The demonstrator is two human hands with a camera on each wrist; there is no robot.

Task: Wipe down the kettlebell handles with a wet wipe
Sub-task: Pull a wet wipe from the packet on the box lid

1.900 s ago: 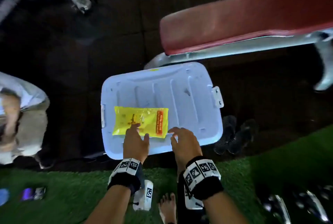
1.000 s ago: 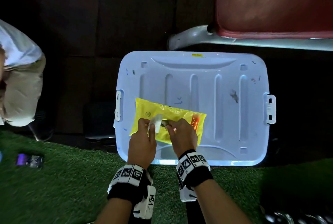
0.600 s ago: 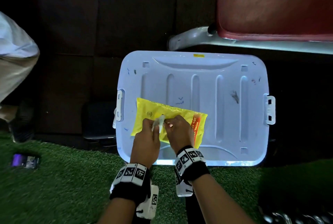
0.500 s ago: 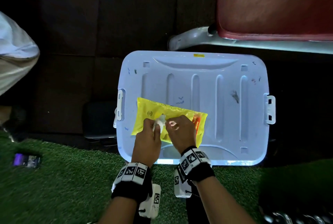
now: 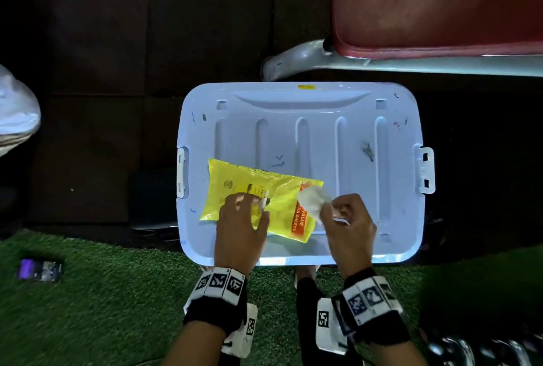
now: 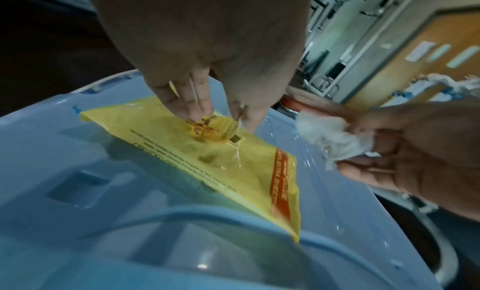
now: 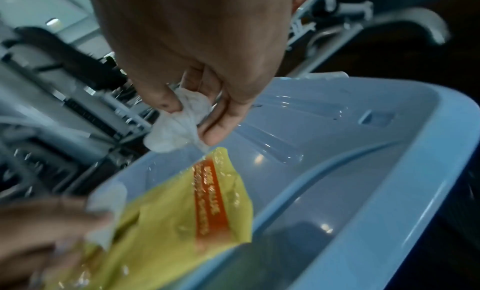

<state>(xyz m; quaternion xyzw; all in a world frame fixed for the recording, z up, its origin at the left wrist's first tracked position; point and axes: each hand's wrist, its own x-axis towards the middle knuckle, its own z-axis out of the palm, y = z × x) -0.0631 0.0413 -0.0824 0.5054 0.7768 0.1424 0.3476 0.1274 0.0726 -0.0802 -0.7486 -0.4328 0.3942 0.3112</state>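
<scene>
Wipe [image 5: 312,201] is bunched in my right hand [image 5: 349,229], pinched between thumb and fingertips [image 7: 217,134] and held just above the orange end of the pack [image 5: 235,189]. On the right wrist view it hangs crumpled, its lower tip right over the pack's corner; whether it touches there, I cannot tell. My left hand [image 5: 241,230] is on the pack, fingers [image 6: 187,107] pointing down and pressing around the opening in the middle of the yellow film, with a bit of white showing by the thumb. I cannot tell whether those fingers pinch the flap or only press it. The pack lies flat, slightly askew, on the near left part of the lid [image 5: 352,136], a pale blue ribbed lid with white latches at both ends. The lid's near edge sits over green turf [image 5: 102,292]; beyond it the floor is dark. A red bench [image 5: 440,4] on a pale frame stands past the lid's far edge. A small purple object [image 5: 39,270] lies on the turf, well left. Shiny metal shapes glint at bottom right, too dark to name.
</scene>
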